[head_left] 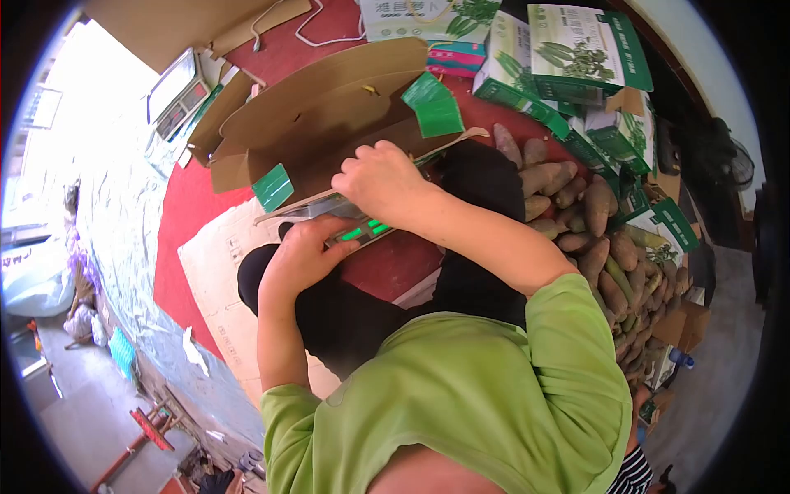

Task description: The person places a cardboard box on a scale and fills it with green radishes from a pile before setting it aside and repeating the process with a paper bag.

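Observation:
An open cardboard box [321, 107] lies across the lap, its brown inside showing and green flaps [440, 115] folded out at the ends. At the box's near edge, my left hand [309, 247] has its thumb and fingers around the printed side panel [370, 230], which shows bright green marks. My right hand [383, 181] is above and to the right of it, fingers curled down onto the same edge. What the right fingertips hold, if anything, is hidden.
A pile of brownish root vegetables [601, 206] lies to the right. Green and white printed boxes [576, 49] stand at the upper right. Flat cardboard [222, 280] lies at the left on the red surface [177, 239]. A white cable [329, 41] runs behind the box.

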The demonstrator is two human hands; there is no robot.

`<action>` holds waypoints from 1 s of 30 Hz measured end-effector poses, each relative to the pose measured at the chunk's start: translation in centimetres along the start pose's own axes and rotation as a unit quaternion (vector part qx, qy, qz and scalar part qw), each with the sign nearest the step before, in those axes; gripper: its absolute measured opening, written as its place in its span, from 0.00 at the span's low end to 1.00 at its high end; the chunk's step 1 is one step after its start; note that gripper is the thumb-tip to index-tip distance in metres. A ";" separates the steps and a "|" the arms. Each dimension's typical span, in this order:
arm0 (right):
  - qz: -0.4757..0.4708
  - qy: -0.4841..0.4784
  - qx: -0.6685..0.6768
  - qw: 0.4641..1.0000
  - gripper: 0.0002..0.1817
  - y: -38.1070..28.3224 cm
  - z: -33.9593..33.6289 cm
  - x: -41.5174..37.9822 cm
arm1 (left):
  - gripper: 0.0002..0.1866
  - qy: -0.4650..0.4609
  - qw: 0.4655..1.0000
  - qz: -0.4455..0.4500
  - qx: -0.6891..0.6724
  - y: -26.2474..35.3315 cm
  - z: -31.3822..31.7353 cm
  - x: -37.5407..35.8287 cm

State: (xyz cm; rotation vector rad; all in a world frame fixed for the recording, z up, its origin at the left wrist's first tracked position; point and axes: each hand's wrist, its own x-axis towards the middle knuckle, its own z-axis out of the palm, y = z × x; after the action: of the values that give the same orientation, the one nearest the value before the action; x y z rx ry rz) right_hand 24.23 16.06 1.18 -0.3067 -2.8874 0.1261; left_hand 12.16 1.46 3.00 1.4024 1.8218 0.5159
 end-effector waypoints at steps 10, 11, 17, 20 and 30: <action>0.016 0.039 0.066 0.997 0.02 -1.4 0.7 -2.0 | 0.14 0.302 0.951 0.041 -0.039 0.1 -6.0 2.1; 0.016 0.041 0.072 0.996 0.02 -1.5 0.7 -2.1 | 0.15 0.260 0.963 0.068 0.024 -1.3 -6.0 3.7; 0.017 0.007 0.075 0.997 0.03 -1.1 0.2 -2.6 | 0.17 0.007 0.974 0.006 0.225 -4.1 -6.3 5.4; 0.010 -0.002 0.083 0.996 0.03 -1.1 0.3 -2.6 | 0.13 0.121 0.982 -0.038 0.142 -4.1 -7.8 2.5; 0.041 -0.183 0.257 0.948 0.10 1.0 -2.4 -0.8 | 0.25 0.201 0.958 -0.180 0.095 -11.5 -6.0 1.3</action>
State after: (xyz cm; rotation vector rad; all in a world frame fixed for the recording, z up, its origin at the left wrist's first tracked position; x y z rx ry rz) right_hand 25.78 17.03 3.25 -0.3290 -3.0440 1.0299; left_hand 0.14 -0.08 -1.80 1.0983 2.4489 0.4659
